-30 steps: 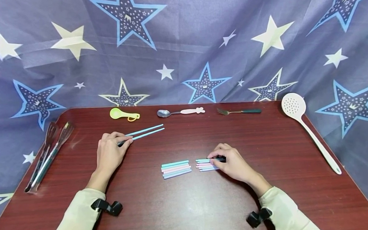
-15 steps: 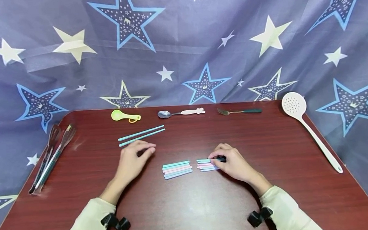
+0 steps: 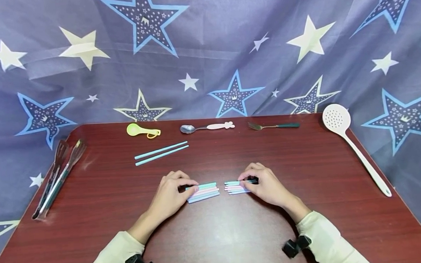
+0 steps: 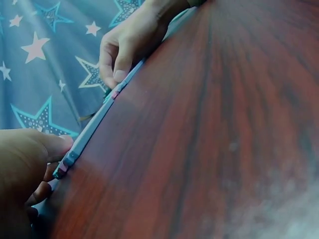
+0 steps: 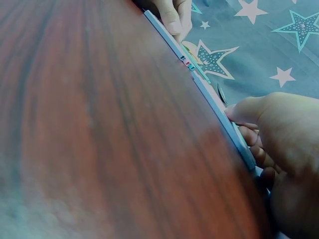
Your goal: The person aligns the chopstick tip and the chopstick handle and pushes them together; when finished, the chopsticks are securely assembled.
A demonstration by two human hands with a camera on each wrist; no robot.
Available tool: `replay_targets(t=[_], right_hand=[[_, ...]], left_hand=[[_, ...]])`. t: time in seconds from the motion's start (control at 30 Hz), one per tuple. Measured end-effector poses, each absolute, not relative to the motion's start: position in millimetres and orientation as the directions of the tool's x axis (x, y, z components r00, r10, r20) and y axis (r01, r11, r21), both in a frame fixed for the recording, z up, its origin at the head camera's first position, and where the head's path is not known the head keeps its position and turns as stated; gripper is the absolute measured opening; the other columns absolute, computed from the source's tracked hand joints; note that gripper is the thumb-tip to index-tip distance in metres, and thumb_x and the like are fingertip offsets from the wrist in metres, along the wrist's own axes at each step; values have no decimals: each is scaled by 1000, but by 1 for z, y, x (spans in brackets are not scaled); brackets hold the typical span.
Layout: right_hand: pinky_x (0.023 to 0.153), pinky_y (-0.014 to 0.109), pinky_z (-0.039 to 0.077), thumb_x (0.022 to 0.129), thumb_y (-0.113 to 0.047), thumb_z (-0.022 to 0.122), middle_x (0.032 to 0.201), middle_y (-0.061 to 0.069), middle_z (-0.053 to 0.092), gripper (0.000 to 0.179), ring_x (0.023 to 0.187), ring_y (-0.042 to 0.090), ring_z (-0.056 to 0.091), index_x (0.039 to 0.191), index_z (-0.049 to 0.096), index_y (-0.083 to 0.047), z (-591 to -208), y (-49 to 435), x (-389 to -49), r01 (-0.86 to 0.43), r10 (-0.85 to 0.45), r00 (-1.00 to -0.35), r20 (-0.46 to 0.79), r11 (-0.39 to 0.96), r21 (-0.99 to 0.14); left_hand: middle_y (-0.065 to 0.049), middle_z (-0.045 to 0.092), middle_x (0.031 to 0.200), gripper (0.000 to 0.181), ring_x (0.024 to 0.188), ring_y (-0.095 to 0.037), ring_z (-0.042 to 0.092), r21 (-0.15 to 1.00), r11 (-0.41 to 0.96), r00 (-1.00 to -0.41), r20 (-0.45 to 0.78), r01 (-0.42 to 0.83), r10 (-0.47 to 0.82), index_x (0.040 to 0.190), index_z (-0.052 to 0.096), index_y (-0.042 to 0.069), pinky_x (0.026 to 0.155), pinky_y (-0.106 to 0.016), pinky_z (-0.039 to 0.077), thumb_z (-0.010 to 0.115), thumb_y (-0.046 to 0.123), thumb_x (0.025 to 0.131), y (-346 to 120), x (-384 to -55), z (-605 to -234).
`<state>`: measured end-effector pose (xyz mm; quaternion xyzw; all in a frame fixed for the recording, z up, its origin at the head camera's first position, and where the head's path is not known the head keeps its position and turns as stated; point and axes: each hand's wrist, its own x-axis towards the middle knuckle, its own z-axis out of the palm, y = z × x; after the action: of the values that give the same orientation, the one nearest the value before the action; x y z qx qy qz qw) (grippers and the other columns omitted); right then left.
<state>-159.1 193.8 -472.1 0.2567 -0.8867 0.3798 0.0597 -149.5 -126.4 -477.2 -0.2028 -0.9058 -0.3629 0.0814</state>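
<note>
Two groups of short thin sticks in turquoise, pink and blue lie end to end on the table, a small gap between them. My left hand (image 3: 172,193) is at the outer end of the left group of sticks (image 3: 208,192), its thumb and index finger pinching there. In the left wrist view the thumb (image 4: 62,143) lies against the sticks. My right hand (image 3: 265,184) pinches the right group of sticks (image 3: 231,188) from the other side and hides their outer ends. In the right wrist view, its thumb (image 5: 241,110) presses along them.
Two long light-blue sticks (image 3: 161,150) lie behind the left hand. Along the back edge are a yellow-green measuring spoon (image 3: 135,130), a spoon (image 3: 189,129) and a fork (image 3: 285,125). A white skimmer (image 3: 338,119) lies right, tongs (image 3: 57,179) left, on the wooden table (image 3: 216,234).
My left hand has let go of the two long light-blue sticks and moved right and nearer to the left group of short sticks, now pinching them. The right hand has stayed put.
</note>
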Motion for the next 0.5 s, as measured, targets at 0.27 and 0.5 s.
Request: replay_targets(t=[0.27, 0.5], right_hand=[[78, 28, 50, 85, -6, 81, 93, -6, 71, 13, 90, 12, 60, 94, 78, -15, -474, 194, -161, -518, -409, -852, 327, 570, -638], [80, 28, 50, 87, -8, 81, 94, -8, 71, 12, 92, 9, 60, 94, 77, -17, -474, 194, -160, -509, -419, -856, 302, 584, -633]], left_hand=[[14, 69, 89, 7, 91, -9, 58, 638, 651, -911, 287, 412, 295, 91, 83, 26, 89, -40, 41, 85, 24, 85, -125, -151, -477], [14, 70, 87, 8, 87, -7, 57, 632, 652, -908, 303, 418, 288, 88, 82, 26, 83, -35, 39, 87, 24, 82, -125, -152, -479]])
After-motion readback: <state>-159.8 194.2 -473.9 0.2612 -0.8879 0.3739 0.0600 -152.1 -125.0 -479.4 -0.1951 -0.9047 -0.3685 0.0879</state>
